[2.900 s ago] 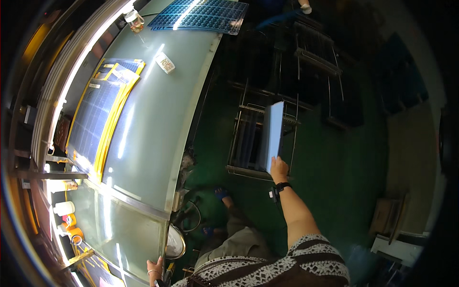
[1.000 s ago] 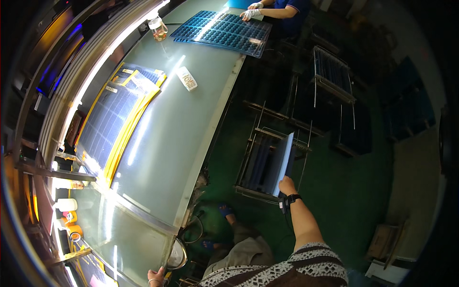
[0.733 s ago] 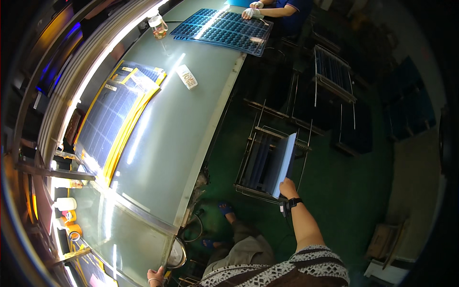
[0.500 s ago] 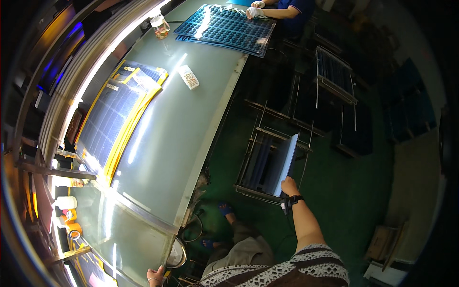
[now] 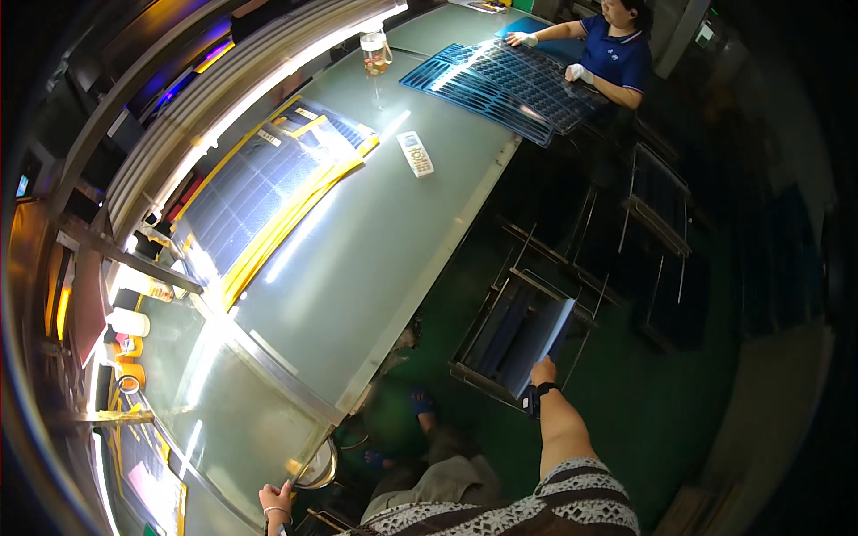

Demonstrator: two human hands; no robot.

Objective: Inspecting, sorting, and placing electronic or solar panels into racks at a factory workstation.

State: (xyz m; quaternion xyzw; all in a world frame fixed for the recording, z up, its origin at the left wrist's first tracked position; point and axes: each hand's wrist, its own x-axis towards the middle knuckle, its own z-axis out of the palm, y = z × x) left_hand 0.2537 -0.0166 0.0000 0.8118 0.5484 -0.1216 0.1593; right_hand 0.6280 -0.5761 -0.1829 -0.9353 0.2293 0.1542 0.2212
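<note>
My right hand [image 5: 542, 371] is closed on the near edge of a pale blue sheet [image 5: 548, 335]. That sheet stands on edge in a metal-framed rack [image 5: 478, 373], beside several darker sheets. At the bottom left, my left hand [image 5: 276, 502] has its fingers curled at the near edge of the glass-topped table [image 5: 357, 304], and no loose thing shows in it. A round metal-rimmed object [image 5: 319, 464] sits just below the table's edge, next to that hand.
On the table lie yellow-edged grid sheets [image 5: 268, 192], a white printed card [image 5: 416, 154] and a lidded bottle [image 5: 375, 55]. A co-worker's gloved hands [image 5: 579, 73] rest on a dark patterned panel [image 5: 509, 85]. Orange tape rolls [image 5: 130, 373] stand left; another rack [image 5: 660, 198] stands right.
My view has swung, so the table and racks sit further right and lower. The co-worker's hands have moved apart on the panel. My right hand stays on the pale blue sheet.
</note>
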